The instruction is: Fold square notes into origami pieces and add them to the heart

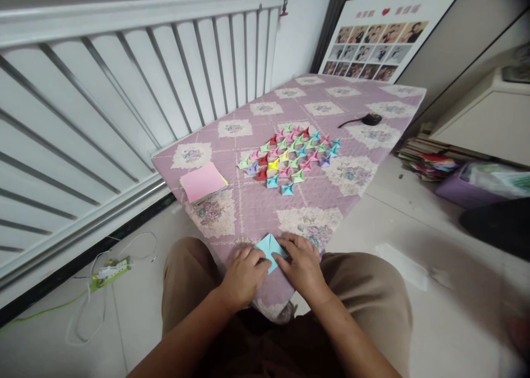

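A light blue sheet of origami paper [270,245] lies at the near corner of the table, its corners folded in so that creases meet near the middle. My left hand [245,274] is curled over its left edge, with thumb and fingertips on the paper. From the other side my right hand [303,263] holds the right edge, thumb pressed on the sheet. Parts of the sheet are hidden under the fingers. Farther up stand rows of small folded paper pieces [295,161] in several colours. To the left rests a stack of square paper [204,182], pink on top.
A purple patterned cloth [252,212] covers the table. Along the left runs a white radiator [165,74]. A black object with a cable [371,119] lies at the table's right side. A photo board [372,41] leans behind. A green power strip [111,273] is on the floor.
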The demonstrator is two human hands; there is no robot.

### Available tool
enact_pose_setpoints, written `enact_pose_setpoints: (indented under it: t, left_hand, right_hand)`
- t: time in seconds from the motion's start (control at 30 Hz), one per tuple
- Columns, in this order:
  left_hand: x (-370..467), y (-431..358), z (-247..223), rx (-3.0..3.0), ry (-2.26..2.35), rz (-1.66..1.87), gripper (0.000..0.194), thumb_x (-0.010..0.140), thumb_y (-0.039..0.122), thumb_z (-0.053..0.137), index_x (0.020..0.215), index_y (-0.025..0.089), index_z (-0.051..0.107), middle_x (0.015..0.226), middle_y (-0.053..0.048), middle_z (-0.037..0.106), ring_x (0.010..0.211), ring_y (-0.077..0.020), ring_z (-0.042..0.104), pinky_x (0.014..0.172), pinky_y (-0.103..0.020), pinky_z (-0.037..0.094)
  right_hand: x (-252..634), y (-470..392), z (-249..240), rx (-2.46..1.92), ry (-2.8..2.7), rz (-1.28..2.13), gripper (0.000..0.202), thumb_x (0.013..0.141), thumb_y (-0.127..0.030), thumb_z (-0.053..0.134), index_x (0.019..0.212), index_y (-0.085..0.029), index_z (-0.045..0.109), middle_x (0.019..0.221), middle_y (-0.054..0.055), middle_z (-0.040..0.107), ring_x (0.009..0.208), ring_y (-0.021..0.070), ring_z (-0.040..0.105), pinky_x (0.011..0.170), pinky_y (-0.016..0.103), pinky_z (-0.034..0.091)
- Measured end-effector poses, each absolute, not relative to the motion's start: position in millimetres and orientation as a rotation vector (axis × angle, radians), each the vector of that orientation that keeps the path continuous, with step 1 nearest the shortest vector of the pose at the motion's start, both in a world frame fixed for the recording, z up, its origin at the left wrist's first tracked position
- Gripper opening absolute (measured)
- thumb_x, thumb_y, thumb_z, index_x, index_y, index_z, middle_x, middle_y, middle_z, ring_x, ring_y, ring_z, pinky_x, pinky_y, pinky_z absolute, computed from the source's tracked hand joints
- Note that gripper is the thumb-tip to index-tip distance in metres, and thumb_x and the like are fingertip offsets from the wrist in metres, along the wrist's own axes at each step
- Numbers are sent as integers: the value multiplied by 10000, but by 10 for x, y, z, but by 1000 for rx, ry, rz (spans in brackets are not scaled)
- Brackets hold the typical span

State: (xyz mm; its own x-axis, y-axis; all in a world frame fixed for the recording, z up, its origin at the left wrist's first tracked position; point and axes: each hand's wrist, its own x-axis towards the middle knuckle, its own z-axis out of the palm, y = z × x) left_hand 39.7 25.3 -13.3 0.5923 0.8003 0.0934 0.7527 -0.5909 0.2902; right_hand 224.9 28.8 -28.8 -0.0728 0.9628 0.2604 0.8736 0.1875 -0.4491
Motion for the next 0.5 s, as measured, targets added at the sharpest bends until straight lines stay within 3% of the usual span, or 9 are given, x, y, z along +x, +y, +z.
enact_pose_setpoints:
  t: [0.5]
  left_hand:
    - [340,242,-187,2587,1286,369,239,881,232,528,1077,310,640,1155,-11,577,1030,-216,483,889,-391,387]
  right_hand:
    - [2257,320,-277,-1561,-2020,253,44,800,-265,643,777,-227,640,1059,30,636,1019,227,528,827,370,312]
